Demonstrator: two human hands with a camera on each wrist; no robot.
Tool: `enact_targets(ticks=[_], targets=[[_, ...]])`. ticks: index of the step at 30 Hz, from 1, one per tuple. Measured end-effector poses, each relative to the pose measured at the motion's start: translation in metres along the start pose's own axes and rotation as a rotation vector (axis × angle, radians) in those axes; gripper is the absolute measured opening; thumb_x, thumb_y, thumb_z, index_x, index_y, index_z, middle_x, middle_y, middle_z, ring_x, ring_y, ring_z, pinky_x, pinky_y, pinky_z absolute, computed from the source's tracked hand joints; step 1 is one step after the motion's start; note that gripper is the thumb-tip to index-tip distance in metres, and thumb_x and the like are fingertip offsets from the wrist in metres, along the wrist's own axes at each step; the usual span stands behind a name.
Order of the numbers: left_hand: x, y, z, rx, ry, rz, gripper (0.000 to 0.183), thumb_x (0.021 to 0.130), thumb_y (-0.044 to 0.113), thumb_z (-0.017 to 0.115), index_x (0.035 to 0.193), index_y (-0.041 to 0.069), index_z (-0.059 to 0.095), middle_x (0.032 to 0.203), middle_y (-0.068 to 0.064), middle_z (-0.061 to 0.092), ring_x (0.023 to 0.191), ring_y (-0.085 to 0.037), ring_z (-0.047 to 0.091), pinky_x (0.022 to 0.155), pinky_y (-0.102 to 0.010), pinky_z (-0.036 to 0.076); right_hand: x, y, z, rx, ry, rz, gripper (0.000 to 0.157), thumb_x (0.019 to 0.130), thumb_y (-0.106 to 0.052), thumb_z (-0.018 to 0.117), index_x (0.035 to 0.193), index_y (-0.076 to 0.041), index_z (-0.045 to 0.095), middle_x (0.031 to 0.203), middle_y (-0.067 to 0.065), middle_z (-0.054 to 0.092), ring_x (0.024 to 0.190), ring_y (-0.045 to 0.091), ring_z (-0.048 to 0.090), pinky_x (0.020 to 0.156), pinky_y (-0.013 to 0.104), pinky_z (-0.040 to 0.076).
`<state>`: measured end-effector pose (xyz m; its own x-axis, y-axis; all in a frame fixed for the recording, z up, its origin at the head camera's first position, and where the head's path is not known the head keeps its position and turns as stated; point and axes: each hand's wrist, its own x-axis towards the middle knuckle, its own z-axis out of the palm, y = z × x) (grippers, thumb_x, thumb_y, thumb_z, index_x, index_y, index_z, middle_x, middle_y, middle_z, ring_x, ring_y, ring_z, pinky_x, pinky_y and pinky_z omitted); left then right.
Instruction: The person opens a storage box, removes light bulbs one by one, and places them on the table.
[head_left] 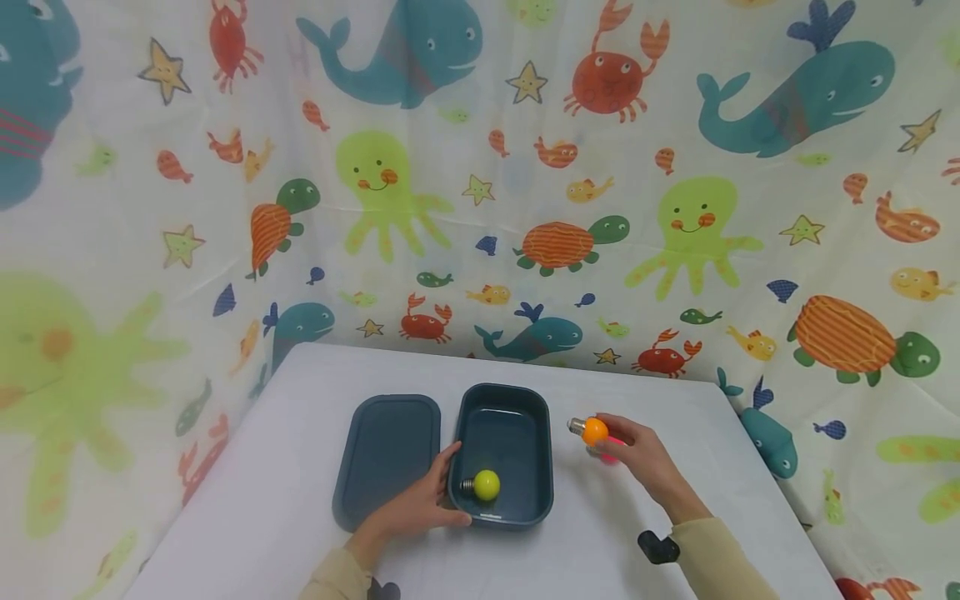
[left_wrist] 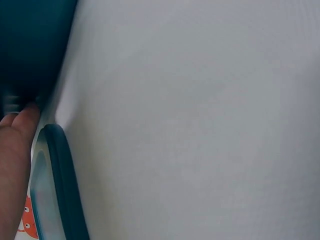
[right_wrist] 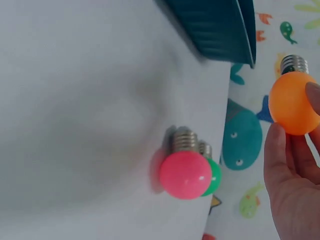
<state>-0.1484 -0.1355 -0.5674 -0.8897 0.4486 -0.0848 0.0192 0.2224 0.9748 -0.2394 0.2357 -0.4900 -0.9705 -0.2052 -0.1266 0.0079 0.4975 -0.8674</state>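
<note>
My right hand (head_left: 643, 454) pinches an orange light bulb (head_left: 596, 431) by its round globe, metal screw base outward, above the table. On the table below lie a pink bulb (right_wrist: 186, 175) and a green bulb (right_wrist: 216, 178), the green one partly hidden behind the pink. A dark blue-green box (head_left: 504, 433) stands left of that hand, with a yellow-green bulb (head_left: 487, 485) lying in its near left part. Against the box's left wall rests my left hand (head_left: 416, 504), thumb at the near corner and fingers spread along the outside.
A matching flat lid (head_left: 390, 458) lies on the white table (head_left: 292, 433) just left of the box. A curtain (head_left: 480, 250) printed with sea animals hangs behind the table and at both sides.
</note>
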Motion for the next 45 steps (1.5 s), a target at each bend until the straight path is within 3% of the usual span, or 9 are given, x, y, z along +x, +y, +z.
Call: enact_targets(ticks=[12,28,45], targets=[[0.000,0.001,-0.001,0.001,-0.005,0.016,0.112,0.084,0.024,0.079,0.156,0.016,-0.006,0.161,-0.026,0.001,0.147,-0.040,0.012,0.114,-0.054,0.023,-0.009,0.024,-0.017,-0.002,-0.030,0.050,0.058,0.095,-0.028,0.065,0.145,-0.006,0.046,0.145,0.019,0.047,0.135,0.039,0.040,0.108,0.056,0.037],[0.001,0.000,-0.001,0.008,-0.001,0.000,0.113,0.083,0.028,0.080,0.156,0.018,-0.005,0.161,-0.024,-0.001,0.147,-0.039,0.012,0.114,-0.053,0.024,-0.012,0.059,-0.014,-0.024,-0.016,0.162,0.059,0.090,-0.029,0.071,0.140,-0.004,0.051,0.138,0.020,0.053,0.128,0.040,0.045,0.105,0.057,0.040],[-0.002,0.003,0.001,0.016,0.004,-0.025,0.112,0.083,0.029,0.079,0.156,0.021,-0.005,0.161,-0.025,0.000,0.146,-0.039,0.016,0.114,-0.052,0.026,-0.016,0.074,-0.008,-0.038,-0.056,0.206,0.058,0.089,-0.027,0.072,0.138,-0.003,0.052,0.134,0.018,0.057,0.121,0.037,0.052,0.099,0.056,0.046]])
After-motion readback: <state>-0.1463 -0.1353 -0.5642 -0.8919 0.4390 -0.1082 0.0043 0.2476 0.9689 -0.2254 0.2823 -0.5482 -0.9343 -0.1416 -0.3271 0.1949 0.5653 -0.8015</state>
